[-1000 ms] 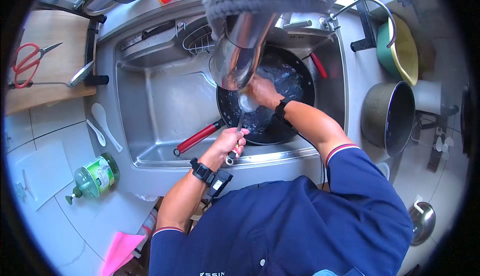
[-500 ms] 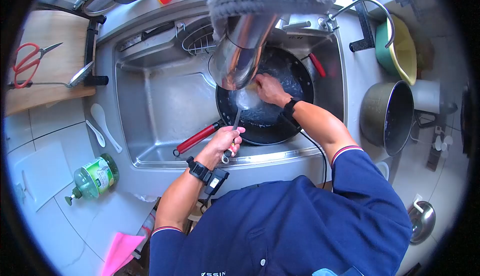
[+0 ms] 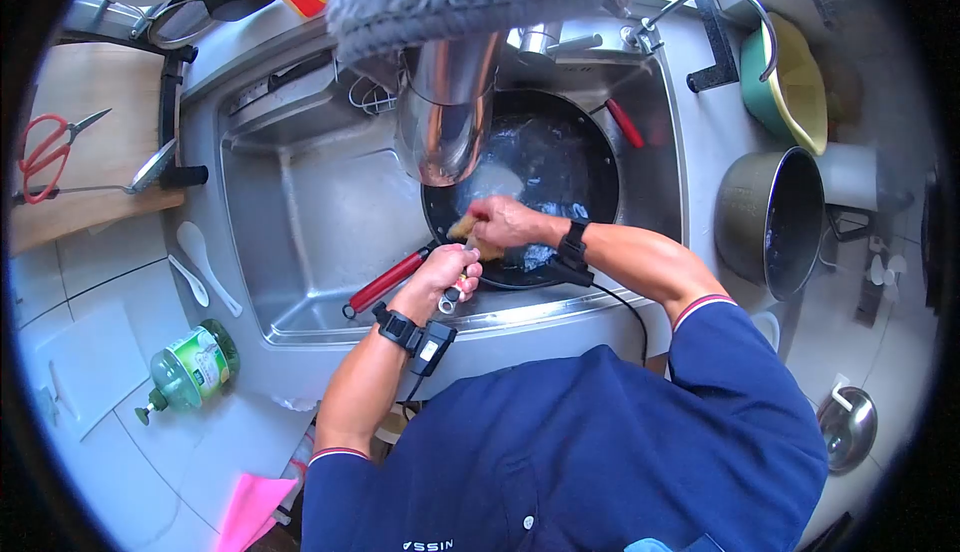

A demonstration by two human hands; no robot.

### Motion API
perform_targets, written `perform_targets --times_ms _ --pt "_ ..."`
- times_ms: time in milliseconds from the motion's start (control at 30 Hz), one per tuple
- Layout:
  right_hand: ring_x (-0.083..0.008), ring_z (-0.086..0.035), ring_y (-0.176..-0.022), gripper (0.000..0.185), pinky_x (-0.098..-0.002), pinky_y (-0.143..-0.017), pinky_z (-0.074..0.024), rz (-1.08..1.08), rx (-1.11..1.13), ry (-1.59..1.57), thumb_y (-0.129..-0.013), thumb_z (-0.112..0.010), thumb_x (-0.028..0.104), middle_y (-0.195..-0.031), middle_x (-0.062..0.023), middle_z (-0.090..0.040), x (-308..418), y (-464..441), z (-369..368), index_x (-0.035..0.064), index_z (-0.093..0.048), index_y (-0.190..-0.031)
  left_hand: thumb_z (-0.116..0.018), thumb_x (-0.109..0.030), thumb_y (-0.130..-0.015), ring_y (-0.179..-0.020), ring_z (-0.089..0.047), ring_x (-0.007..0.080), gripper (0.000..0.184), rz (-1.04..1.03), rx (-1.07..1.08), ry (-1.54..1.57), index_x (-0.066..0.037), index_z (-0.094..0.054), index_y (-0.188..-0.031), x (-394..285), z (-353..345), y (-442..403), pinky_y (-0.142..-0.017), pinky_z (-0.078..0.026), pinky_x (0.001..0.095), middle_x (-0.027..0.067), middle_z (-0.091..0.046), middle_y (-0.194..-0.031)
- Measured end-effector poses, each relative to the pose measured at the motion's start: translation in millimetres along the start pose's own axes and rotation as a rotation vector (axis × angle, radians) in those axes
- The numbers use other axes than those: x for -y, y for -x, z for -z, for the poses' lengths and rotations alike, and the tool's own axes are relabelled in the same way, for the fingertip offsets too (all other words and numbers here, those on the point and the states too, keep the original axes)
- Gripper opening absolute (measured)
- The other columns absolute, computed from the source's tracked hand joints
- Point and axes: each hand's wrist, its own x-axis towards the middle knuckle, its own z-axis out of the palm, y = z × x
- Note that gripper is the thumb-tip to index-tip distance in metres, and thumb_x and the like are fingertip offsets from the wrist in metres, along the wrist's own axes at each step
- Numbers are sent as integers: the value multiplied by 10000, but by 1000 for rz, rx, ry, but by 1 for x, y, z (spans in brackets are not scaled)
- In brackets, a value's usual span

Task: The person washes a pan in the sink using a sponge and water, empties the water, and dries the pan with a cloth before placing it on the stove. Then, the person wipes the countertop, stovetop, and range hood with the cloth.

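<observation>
My left hand (image 3: 440,270) is closed round the handle of a long kitchen utensil (image 3: 449,299), whose ringed end sticks out below the fist. Its far end is hard to make out over the water. Pinched in my right hand (image 3: 508,222) is a yellowish-brown scrubbing cloth (image 3: 488,249), pressed around the utensil's shaft close to my left fingers. Both hands are over the near left side of a black wok (image 3: 612,172) holding water. The wok sits in the sink, its red handle (image 3: 388,285) pointing to the near left.
A steel faucet (image 3: 447,122) hangs over the wok, with grey fluffy material in front of it. The metal sink (image 3: 340,212) surrounds the wok. White spoons (image 3: 205,262), a green soap bottle (image 3: 195,364) and red scissors (image 3: 45,157) lie left; a deep pot (image 3: 740,217) stands right.
My right hand has moved toward me and left, from the wok's middle to the shaft beside my left hand, bringing the cloth along. The whole view has shifted slightly.
</observation>
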Motion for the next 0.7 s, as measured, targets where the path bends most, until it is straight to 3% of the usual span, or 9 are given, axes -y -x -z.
perform_targets --times_ms 67,133,300,333,467,533,567,667,700 --pt "-204 -648 -815 266 -393 -764 -540 -2 97 -212 -891 -589 197 -868 -127 -692 21 14 2 -1 -667 -1051 -478 -148 -994 -424 -472 102 197 23 -34 -35 -119 -472 -799 -7 -4 4 -351 -376 268 -5 -491 -593" --pt "-272 -681 -829 267 -415 -770 -542 -61 61 -290 -880 -580 188 -908 -174 -709 19 13 -5 -9 -673 -1036 -444 -221 -1017 -376 -402 91 319 30 -84 -66 -132 -464 -711 -15 -18 14 -348 -334 257 -4 -444 -515" --pt "-418 -673 -856 200 -500 -769 -534 55 -202 197 -838 -588 156 -908 -248 -695 -17 -9 -26 -5 -675 -918 -446 -198 -1026 -377 -387 86 329 38 -75 4 -129 -456 -705 -8 -20 15 -349 -340 256 -2 -447 -526" --pt "-439 -668 -850 181 -519 -762 -532 91 -253 261 -829 -594 151 -895 -261 -693 -22 -14 -23 -1 -677 -881 -486 -98 -995 -453 -494 115 150 59 19 65 -99 -433 -855 -7 -11 13 -366 -385 284 10 -504 -640" --pt "-421 -677 -865 162 -527 -776 -536 173 -368 443 -821 -624 150 -890 -243 -697 -42 -14 -20 4 -678 -867 -482 -204 -1022 -438 -474 124 189 -35 -81 -181 -79 -488 -881 7 -10 16 -383 -389 289 17 -497 -631" --pt "-397 -692 -941 264 -497 -829 -553 -125 -289 399 -806 -656 246 -972 -241 -711 -20 -6 16 21 -727 -923 -465 -292 -1038 -425 -448 115 265 -145 -236 -387 -77 -533 -898 10 -20 26 -385 -368 260 11 -499 -628" --pt "-398 -697 -937 295 -485 -835 -555 -218 -329 360 -808 -660 288 -976 -239 -714 -30 -9 27 34 -741 -935 -451 -319 -1042 -482 -532 215 301 -134 -270 -594 -31 -537 -1024 11 -9 25 -463 -457 361 73 -562 -681" --pt "-403 -705 -908 368 -461 -829 -557 -436 -386 132 -824 -660 393 -947 -235 -721 -41 2 74 55 -763 -927 -441 -305 -1039 -657 -641 357 309 -659 -554 -1267 -12 -535 -1069 26 18 35 -622 -509 499 168 -637 -771" --pt "-402 -705 -924 419 -453 -820 -555 -432 -404 55 -832 -644 433 -936 -246 -716 -27 15 89 41 -761 -926 -479 -292 -1018 -867 -653 461 296 -415 -636 -1340 -23 -522 -1135 4 -16 70 -758 -485 581 238 -672 -910"
